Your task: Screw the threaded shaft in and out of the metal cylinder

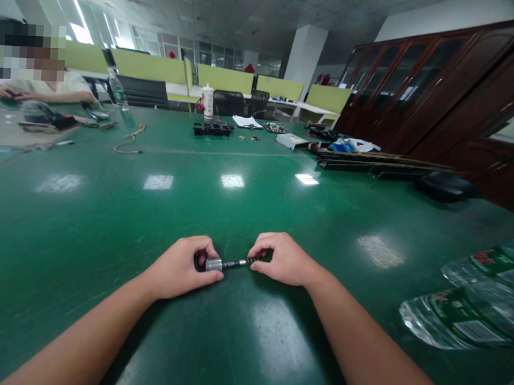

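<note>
Just above the green table (180,343), a short silver metal cylinder (214,264) with a thin dark rod (233,264) lies level between my hands. My left hand (184,266) is closed around the cylinder, thumb below and fingers curled over it; a black part shows behind it in the curl. With thumb and fingertips, my right hand (283,260) pinches the rod's other end, where a black ribbed piece (252,261) like a coil or thread shows. Its far tip is partly hidden by the fingers. I cannot tell what kind of device it is.
Two clear plastic bottles (457,318) lie at the right. Farther back are black rails (353,162), a silver box (292,141), a black part (212,129), a white bottle (208,101) and a cord (130,139). Another person (51,92) sits at the far left.
</note>
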Motion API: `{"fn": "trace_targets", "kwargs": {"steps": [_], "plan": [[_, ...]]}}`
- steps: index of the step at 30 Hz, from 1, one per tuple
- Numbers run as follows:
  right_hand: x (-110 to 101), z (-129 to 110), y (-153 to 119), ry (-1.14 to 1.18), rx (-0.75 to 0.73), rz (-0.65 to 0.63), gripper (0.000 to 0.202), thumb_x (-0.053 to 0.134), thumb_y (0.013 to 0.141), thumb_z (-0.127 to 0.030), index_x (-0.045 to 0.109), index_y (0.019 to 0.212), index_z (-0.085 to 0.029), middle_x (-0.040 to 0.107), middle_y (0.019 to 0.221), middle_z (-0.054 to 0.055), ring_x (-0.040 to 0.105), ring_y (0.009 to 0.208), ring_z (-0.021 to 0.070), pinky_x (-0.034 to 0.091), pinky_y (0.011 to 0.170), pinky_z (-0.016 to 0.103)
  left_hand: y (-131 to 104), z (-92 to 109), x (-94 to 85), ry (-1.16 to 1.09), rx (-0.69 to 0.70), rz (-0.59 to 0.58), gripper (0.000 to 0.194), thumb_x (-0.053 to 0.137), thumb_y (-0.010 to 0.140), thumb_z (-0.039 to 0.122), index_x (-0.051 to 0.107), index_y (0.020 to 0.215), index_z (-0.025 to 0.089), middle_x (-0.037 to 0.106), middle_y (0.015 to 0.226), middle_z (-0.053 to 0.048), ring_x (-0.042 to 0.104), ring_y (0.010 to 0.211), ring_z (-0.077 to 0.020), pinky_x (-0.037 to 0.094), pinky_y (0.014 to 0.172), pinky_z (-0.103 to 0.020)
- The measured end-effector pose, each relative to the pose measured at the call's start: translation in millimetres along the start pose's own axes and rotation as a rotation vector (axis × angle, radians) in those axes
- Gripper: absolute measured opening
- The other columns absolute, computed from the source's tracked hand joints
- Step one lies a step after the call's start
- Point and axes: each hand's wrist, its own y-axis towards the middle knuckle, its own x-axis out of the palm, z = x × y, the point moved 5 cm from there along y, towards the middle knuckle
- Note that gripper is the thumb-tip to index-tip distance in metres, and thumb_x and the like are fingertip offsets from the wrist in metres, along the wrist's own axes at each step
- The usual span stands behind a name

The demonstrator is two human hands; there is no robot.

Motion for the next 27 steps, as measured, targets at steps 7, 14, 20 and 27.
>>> {"fn": "trace_targets", "kwargs": {"steps": [7,14,20,27], "plan": [[17.7,-9.5,4.0,0.091,-0.010,0.013,0.014,0.076,0.072,-0.017,0.075,0.086,-0.017,0.071,0.079,0.002,0.061,0.070,0.0124,0.046,0.067,0.023,-1.0,-1.2,0.6,-0.010,0.009,0.002,0.019,0.071,0.074,0.032,0.062,0.081,0.018,0.060,0.074,0.002,0.057,0.068,-0.0154,0.041,0.063,-0.025],[32.8,-23.2,9.1,0.023,-0.076,0.054,0.015,0.077,0.074,-0.022,0.076,0.089,-0.020,0.072,0.078,0.001,0.062,0.072,0.0126,0.043,0.068,0.024,1.1,-2.9,0.7,-0.016,0.013,0.013,0.019,0.071,0.073,0.029,0.061,0.085,0.018,0.059,0.076,0.002,0.056,0.068,-0.0154,0.041,0.063,-0.025],[30.1,-21.2,8.2,-0.019,-0.117,0.025,0.021,0.076,0.074,-0.019,0.077,0.095,-0.020,0.072,0.085,0.003,0.063,0.079,0.0146,0.044,0.073,0.025,1.6,-2.3,1.1,-0.003,0.017,0.012,0.019,0.070,0.074,0.030,0.060,0.084,0.017,0.059,0.077,0.001,0.056,0.069,-0.0158,0.041,0.063,-0.026],[30.8,-19.7,8.8,0.003,-0.070,0.037,0.020,0.077,0.073,-0.017,0.077,0.093,-0.019,0.071,0.079,0.002,0.061,0.072,0.0126,0.043,0.068,0.023,0.9,-3.0,0.7,-0.003,0.012,0.016,0.019,0.071,0.074,0.031,0.061,0.084,0.018,0.060,0.077,0.002,0.057,0.069,-0.0158,0.041,0.063,-0.026]]}}
